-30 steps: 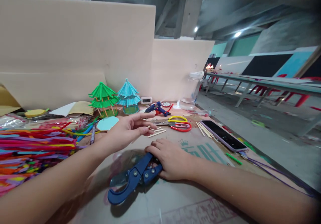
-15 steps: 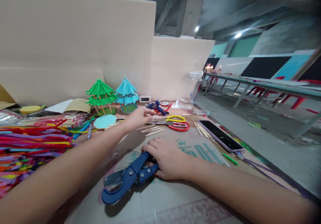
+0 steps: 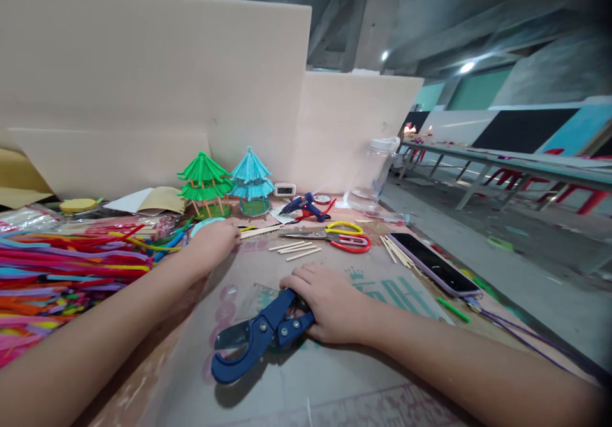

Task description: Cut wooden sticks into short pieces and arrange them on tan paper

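My right hand (image 3: 329,303) is wrapped round the handles of a blue pipe cutter (image 3: 261,334). Its curved jaw points down to the left, with the blade apart from the hook, over the plastic-covered table top. Further off to the left, my left hand (image 3: 215,245) has its fingers pinched together at the near end of thin wooden sticks (image 3: 261,231); its fingertips are partly hidden. Short cut sticks (image 3: 294,248) lie to the right of it. Scissors (image 3: 347,237) with yellow and red handles lie beyond them. A light blue card piece (image 3: 208,225) shows behind the left hand.
Colourful pipe cleaners (image 3: 71,274) heap at the left. Green (image 3: 204,185) and blue (image 3: 251,181) small pavilions stand at the back, near a glue gun (image 3: 306,207) and a clear bottle (image 3: 375,172). A phone (image 3: 433,264) lies at right beside more sticks (image 3: 399,252).
My left hand has drawn back leftward from near the glue gun to the wooden sticks, and its fingers have closed. The right hand keeps hold of the pipe cutter. The view has shifted slightly.
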Motion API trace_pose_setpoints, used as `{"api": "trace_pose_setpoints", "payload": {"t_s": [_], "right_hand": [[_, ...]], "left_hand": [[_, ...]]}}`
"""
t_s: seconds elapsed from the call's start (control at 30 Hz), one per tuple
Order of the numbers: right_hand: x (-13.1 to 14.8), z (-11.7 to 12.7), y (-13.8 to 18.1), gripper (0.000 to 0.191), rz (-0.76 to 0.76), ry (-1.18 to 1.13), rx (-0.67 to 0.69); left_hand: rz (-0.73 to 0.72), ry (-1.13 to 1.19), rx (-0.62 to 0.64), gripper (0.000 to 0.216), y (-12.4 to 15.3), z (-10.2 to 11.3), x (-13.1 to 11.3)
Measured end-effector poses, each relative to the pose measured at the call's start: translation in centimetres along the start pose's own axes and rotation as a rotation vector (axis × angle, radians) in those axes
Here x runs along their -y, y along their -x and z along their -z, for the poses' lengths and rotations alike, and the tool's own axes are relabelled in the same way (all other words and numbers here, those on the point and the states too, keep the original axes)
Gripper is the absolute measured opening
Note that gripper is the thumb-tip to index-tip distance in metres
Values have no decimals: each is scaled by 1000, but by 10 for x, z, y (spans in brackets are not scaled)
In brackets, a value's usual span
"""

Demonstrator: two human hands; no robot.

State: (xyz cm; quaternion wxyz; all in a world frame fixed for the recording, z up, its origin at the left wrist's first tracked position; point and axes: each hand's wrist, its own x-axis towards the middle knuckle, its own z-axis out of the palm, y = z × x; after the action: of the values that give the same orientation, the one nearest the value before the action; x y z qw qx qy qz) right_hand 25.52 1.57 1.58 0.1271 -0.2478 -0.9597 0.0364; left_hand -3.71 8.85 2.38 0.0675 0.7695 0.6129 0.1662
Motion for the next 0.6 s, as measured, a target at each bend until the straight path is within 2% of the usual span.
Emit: {"api": "trace_pose_setpoints", "payload": {"t_s": [0.2, 0.43, 0.6], "right_hand": [[0, 0, 0, 44, -5, 14, -3], [0, 1, 0, 42, -7, 20, 0], [0, -1, 1, 44, -6, 30, -13]], "left_hand": [[-13, 81, -62, 31, 5, -12, 5], [-12, 126, -101, 33, 10, -18, -5], [5, 128, -107, 35, 13, -8, -12]]}}
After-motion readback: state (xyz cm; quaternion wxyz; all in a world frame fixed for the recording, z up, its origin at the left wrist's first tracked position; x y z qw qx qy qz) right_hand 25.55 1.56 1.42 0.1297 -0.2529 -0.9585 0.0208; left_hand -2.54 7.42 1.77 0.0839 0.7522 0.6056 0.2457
